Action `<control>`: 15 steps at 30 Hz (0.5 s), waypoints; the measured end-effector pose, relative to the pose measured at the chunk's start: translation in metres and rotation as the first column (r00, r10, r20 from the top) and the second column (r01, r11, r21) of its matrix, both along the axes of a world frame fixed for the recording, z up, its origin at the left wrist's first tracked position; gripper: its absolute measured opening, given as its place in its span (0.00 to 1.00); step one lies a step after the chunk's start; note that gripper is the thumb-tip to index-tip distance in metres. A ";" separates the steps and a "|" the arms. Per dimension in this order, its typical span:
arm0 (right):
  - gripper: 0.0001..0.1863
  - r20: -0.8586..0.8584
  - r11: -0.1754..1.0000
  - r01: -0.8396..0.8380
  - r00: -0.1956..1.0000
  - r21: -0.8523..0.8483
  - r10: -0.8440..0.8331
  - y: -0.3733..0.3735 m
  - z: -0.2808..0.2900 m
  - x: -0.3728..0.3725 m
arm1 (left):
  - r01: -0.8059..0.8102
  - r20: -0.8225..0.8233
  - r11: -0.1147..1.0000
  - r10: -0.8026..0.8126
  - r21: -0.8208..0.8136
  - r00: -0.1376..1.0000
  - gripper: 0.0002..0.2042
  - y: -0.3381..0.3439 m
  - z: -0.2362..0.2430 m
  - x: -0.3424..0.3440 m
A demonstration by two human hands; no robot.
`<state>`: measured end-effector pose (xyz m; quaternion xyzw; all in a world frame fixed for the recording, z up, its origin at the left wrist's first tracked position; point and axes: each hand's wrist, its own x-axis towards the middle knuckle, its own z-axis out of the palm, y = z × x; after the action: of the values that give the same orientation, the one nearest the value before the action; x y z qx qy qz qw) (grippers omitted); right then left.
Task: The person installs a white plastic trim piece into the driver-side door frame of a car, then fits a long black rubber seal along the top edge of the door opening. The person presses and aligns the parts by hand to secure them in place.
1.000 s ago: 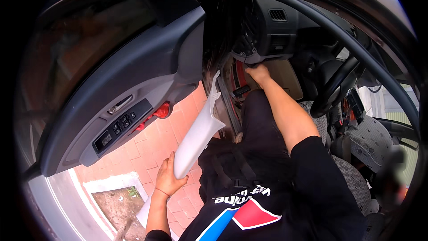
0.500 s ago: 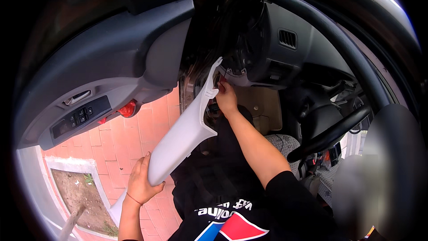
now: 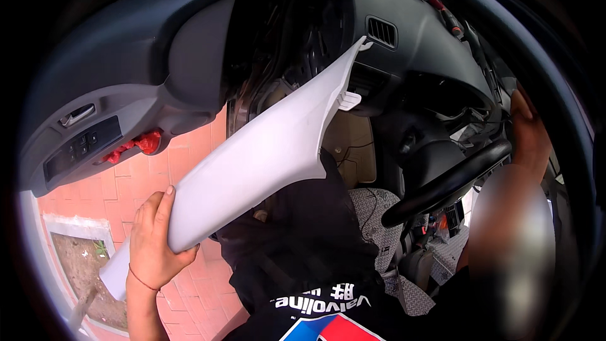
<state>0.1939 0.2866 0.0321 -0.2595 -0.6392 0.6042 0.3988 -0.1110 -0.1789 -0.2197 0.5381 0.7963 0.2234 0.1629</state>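
My left hand [image 3: 154, 240] is closed round the wide lower end of a long, light grey car pillar trim panel [image 3: 252, 151]. The panel slants up and to the right, its narrow tip with a small clip lying in front of the dashboard air vent [image 3: 382, 32]. A tab with ribs juts from its right edge. Far to the right, my right hand [image 3: 522, 110] reaches past the steering wheel [image 3: 454, 180] toward the dashboard. The wheel rim and blur cover part of that arm, and its fingers cannot be made out.
An open car door [image 3: 145, 76] with window switches stands on the left, red crumpled material [image 3: 148, 143] in its pull pocket. A red-handled tool [image 3: 449, 19] lies on the dashboard [image 3: 416, 44]. Below are a patterned seat cover [image 3: 375, 208] and red paving [image 3: 196, 278].
My right hand has left the area beside the panel's upper end and moved far right behind the wheel. The panel, still in my left hand, has shifted; its tip now lies higher and further right.
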 end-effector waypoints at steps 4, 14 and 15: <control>0.15 0.250 0.902 0.168 0.926 0.398 -0.283 0.036 0.069 0.031 | -0.080 -0.138 0.994 0.089 0.070 0.986 0.54 0.023 0.028 0.022; 0.20 0.596 0.760 0.033 0.599 0.649 -0.535 0.041 0.044 -0.009 | -0.090 -0.877 0.994 0.091 0.055 0.472 0.50 0.060 0.096 0.023; 0.21 0.605 0.757 -0.071 0.651 0.650 -0.458 0.048 0.034 -0.013 | -0.104 -0.870 0.993 0.105 0.062 0.482 0.50 0.055 0.095 0.031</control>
<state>0.1813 0.3347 0.0665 -0.4039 -0.8709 0.1514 0.2355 -0.0797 -0.1238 -0.1248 0.5276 0.8003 -0.0694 -0.2761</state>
